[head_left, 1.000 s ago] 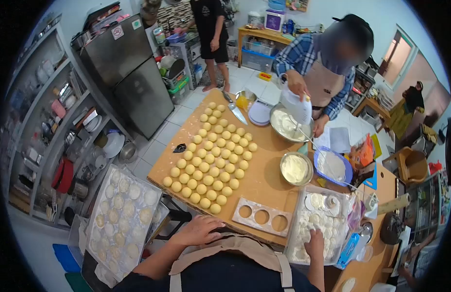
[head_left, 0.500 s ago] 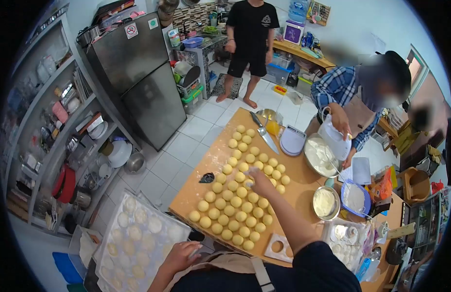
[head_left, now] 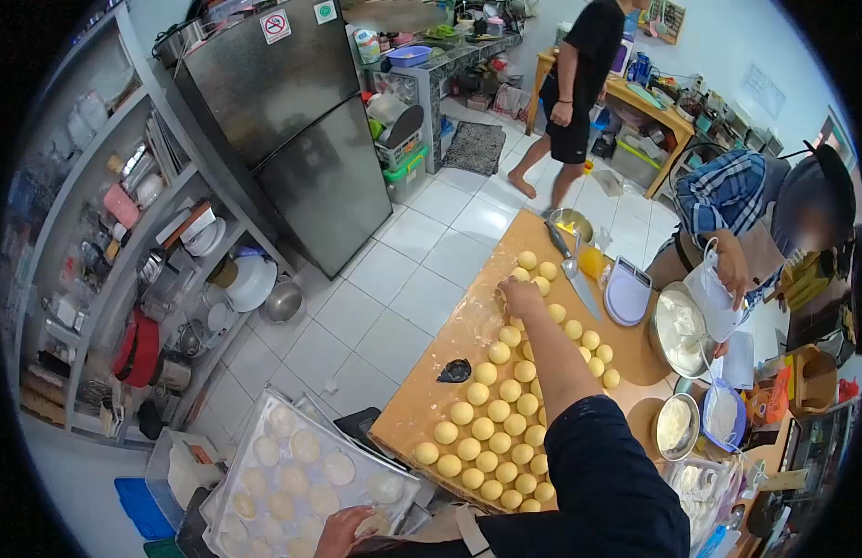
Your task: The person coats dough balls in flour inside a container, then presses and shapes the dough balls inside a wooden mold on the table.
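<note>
My right hand (head_left: pixel 519 296) reaches over the far left part of the table, in among the rows of round yellow dough balls (head_left: pixel 499 410); its fingers point down and are mostly hidden behind the hand. My left hand (head_left: pixel 345 532) is low in the view with its fingers apart, beside the near edge of a tray (head_left: pixel 291 474) of flattened, floured dough rounds. Nothing shows in it. A small black object (head_left: pixel 455 371) lies on the wooden table (head_left: pixel 414 409) left of the balls.
Knife (head_left: pixel 580 285), kitchen scale (head_left: pixel 627 290) and bowl of pale cream (head_left: pixel 675 426) stand on the table. A co-worker (head_left: pixel 729 200) holds a white mixer (head_left: pixel 715 298) over a larger bowl (head_left: pixel 680 330). Another person (head_left: pixel 575 84) is beyond the table. Fridge (head_left: pixel 273 130) and shelves stand left.
My right hand has moved from the floured tray on the right across to the far dough balls. My left hand has shifted toward the left tray. The view has turned left; the standing person has moved right.
</note>
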{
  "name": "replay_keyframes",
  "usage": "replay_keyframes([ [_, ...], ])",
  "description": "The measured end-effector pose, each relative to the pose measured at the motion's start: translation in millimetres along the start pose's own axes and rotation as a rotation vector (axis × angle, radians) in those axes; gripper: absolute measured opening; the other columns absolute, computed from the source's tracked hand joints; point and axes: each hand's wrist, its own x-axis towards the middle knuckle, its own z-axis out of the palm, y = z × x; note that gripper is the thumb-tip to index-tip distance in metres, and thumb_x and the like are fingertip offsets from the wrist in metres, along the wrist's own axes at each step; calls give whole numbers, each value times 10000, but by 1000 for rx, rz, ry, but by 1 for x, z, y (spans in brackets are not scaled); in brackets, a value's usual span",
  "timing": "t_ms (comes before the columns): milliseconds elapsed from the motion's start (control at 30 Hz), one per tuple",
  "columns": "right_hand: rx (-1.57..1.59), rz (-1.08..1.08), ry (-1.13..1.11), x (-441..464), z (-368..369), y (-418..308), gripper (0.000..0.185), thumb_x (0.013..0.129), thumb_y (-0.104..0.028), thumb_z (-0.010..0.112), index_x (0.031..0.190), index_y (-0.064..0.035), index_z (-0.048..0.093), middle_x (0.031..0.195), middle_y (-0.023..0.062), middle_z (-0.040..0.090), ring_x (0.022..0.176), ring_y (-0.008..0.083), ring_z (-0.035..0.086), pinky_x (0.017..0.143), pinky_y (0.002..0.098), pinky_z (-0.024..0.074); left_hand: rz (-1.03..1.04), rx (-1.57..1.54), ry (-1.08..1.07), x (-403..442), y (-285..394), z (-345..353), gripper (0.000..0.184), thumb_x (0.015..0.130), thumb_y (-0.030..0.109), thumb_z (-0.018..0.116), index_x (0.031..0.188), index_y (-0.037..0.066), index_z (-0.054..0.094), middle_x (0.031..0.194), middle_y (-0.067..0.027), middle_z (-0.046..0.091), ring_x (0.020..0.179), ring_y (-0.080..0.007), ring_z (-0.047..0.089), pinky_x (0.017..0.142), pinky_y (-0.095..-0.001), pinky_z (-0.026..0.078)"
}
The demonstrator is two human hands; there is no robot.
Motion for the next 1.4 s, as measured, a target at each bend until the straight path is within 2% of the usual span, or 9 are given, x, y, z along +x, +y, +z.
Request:
replay_keyframes([
  [100,-3,21,45,5,5,0,445,728,-133,706,1151,-173,574,1146,97,581,995,296,627,838,470,495,-78,-122,-58,-3,-30,7,372,783,191,753,1120,112,616,1116,-103,665,1012,-291,643,878,-363,511],
  [267,233,38,198,-19,-23,-1,448,709,-135,722,1124,-144,552,1120,122,558,997,331,604,833,464,491,100,180,-51,21,43,-22,370,789,176,736,1120,96,593,1129,-130,651,1062,-320,616,913,-409,485],
  [400,525,50,501,-89,-33,9,463,704,-131,722,1127,-116,535,1146,150,541,1059,365,558,874,473,473,164,180,-135,45,59,-28,403,756,142,758,1116,83,586,1121,-144,648,1056,-347,612,921,-438,472],
  [500,724,96,424,-196,-35,14,517,724,-170,728,1189,-103,512,1198,160,534,1122,367,535,946,446,446,296,256,-130,67,67,-20,430,723,83,772,1112,75,589,1126,-147,646,1064,-349,607,918,-434,471],
  [700,786,532,568,-464,-2,54,468,706,-126,741,1127,-69,545,1097,157,577,1051,329,563,907,406,458,546,218,-280,117,124,10,435,696,-6,760,1098,56,604,1113,-148,644,1060,-333,603,909,-402,475],
  [833,641,1136,590,-606,8,93,483,687,-65,726,1139,-54,557,1143,179,580,1092,348,565,900,420,462,541,251,-382,128,189,47,333,789,162,715,1087,55,611,1145,-129,641,1060,-348,590,902,-429,444],
  [933,583,1263,434,-668,22,121,517,673,-23,701,1170,-48,563,1187,182,582,1095,362,570,916,421,460,606,310,-414,125,240,75,319,793,138,710,1084,58,609,1151,-127,634,1068,-340,581,904,-432,443],
  [1167,590,947,425,-726,97,146,443,720,34,598,1156,-43,586,1132,190,601,1094,364,561,956,410,446,749,325,-530,104,286,147,334,782,147,732,1076,55,604,1125,-123,637,1066,-332,583,887,-436,448],
  [1400,557,669,19,-764,117,107,359,740,17,583,1090,-58,591,1036,173,572,1005,352,591,839,434,496,823,371,-515,68,313,210,353,798,185,726,1104,54,609,1120,-124,638,1060,-317,589,876,-409,463],
])
